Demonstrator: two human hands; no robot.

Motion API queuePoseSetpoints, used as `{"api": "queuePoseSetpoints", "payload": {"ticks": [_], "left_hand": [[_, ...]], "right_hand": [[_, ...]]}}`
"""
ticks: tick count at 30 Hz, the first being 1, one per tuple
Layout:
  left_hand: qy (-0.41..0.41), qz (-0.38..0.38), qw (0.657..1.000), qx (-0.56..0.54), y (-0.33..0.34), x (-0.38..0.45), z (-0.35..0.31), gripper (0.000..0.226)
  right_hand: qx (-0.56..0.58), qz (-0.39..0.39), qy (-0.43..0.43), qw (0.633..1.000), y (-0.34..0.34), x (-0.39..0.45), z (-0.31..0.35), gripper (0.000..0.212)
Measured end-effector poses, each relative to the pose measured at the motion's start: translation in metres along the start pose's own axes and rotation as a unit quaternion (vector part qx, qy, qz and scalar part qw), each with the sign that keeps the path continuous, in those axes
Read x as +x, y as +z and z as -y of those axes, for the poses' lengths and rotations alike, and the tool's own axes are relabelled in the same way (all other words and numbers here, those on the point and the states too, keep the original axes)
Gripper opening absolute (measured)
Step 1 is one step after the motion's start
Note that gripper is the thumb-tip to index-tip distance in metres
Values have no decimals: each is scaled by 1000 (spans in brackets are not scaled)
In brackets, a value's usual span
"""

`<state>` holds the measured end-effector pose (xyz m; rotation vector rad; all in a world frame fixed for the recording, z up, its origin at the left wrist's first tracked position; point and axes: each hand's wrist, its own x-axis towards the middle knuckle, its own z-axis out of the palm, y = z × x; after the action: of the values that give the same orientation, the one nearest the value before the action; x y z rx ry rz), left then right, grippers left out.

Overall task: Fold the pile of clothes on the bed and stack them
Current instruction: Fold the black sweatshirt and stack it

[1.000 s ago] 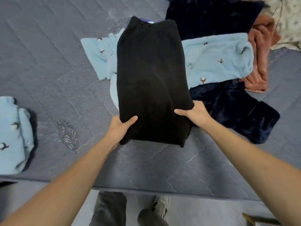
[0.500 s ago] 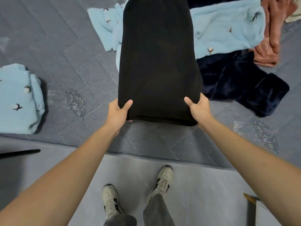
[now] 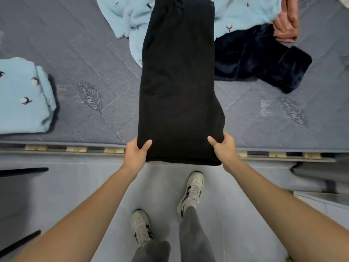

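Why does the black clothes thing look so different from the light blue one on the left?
The black garment is plain, long and stretched out; the folded blue garment has little flower prints and is a compact bundle. The left hand and right hand grip the black one; nothing touches the blue one. Both rest on the bed.

A grey quilted bed cover (image 3: 79, 53) stitched with pale leaf motifs (image 3: 90, 95) spreads across the upper part of the view, lit evenly. Below its near edge runs the bed frame (image 3: 75, 150), a grey rail with light wooden slat ends (image 3: 76, 149) showing at intervals. The floor (image 3: 162, 188) in front is pale grey and smooth, with a dark, thin bar (image 3: 22, 170) reaching in from the left edge.
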<state>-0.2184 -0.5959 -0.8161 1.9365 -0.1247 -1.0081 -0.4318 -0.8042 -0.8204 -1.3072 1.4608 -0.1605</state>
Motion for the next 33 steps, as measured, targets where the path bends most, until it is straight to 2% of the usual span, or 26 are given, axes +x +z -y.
{"api": "queuePoseSetpoints", "payload": {"ticks": [2,6,10,13,15,17,19,22,25,28,31,33], "left_hand": [[-24,19,1000,-5,-4,-20,20,12],[-54,9,998,-17,-8,-45,44,14],[-50,-11,999,-14,-7,-51,49,16],[-30,-45,999,-4,-10,-55,41,14],[-4,-64,998,-8,-15,-61,31,25],[31,-43,999,6,-22,-69,20,40],[63,-6,997,44,-28,-75,9,36],[66,23,995,70,-37,-81,-10,28],[32,41,999,7,-45,-81,-37,35],[-11,46,996,-77,-47,-73,-67,39],[-33,78,991,-104,-45,-60,-100,58],[-50,103,987,-115,-41,-49,-122,70]], "right_hand": [[0,8,23,1000,0,-22,-28,37],[32,18,79,996,-3,-48,-65,18],[26,25,67,997,-9,-57,-73,9],[29,46,54,997,-15,-65,-65,22],[17,39,43,998,-20,-72,-54,37],[22,40,11,999,-26,-81,-42,55],[51,74,-33,995,-32,-92,-30,66],[23,93,-73,993,-39,-101,-11,48],[-18,94,-92,991,-46,-98,9,26],[35,108,-41,993,-56,-90,33,23],[159,141,19,977,-64,-75,66,21],[212,158,37,964,-66,-61,89,39]]}}
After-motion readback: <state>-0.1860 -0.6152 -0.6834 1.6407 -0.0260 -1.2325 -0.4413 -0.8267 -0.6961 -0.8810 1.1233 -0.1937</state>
